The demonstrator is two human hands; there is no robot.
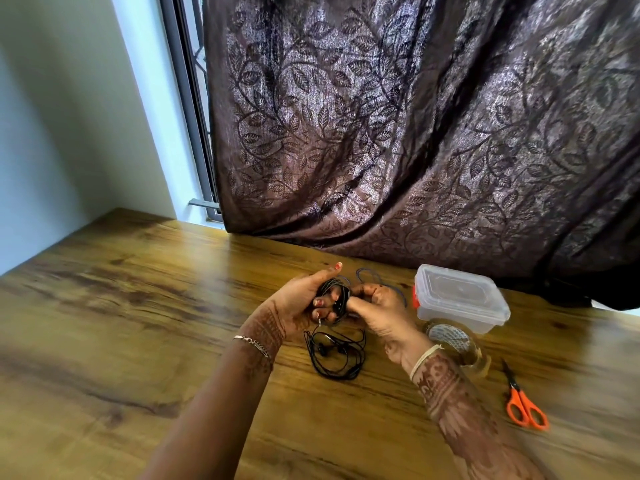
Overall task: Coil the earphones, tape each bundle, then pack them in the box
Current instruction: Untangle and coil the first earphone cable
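Two plain things fill the far left: a pale wall (52, 133) and a grey window frame (187, 98). From the frame rightward hangs a dark curtain (415, 133) with a leaf pattern, its hem reaching the back edge of the wooden table (138, 306).

Near the table's middle, the left hand (304, 303) is raised a little above the wood, a thin bracelet (252, 342) on its wrist. Its fingers are curled through a coil (337, 296) of black cable wound round them, with the thumb stretched out over the top. A small plug (318, 322) dangles from the coil just below this hand.

Under both hands, loose black earphones (337, 355) lie on the table in an untidy loop, the two buds near its centre.

The right hand (377, 313) meets the coil from the other side. Its thumb and fingertips pinch the cable at the coil's right edge, and a pale bangle (424, 358) sits on the wrist. Behind this hand a blue cable (369, 273) lies on the table, partly hidden by the fingers.

Further right stands a clear plastic box (460, 299) with its lid on and an orange clasp at its left end. A roll of clear tape (450, 341) lies just in front of the box, partly behind the right wrist. Scissors (524, 407) with orange handles lie near the right edge, blades pointing away, apart from the tape.
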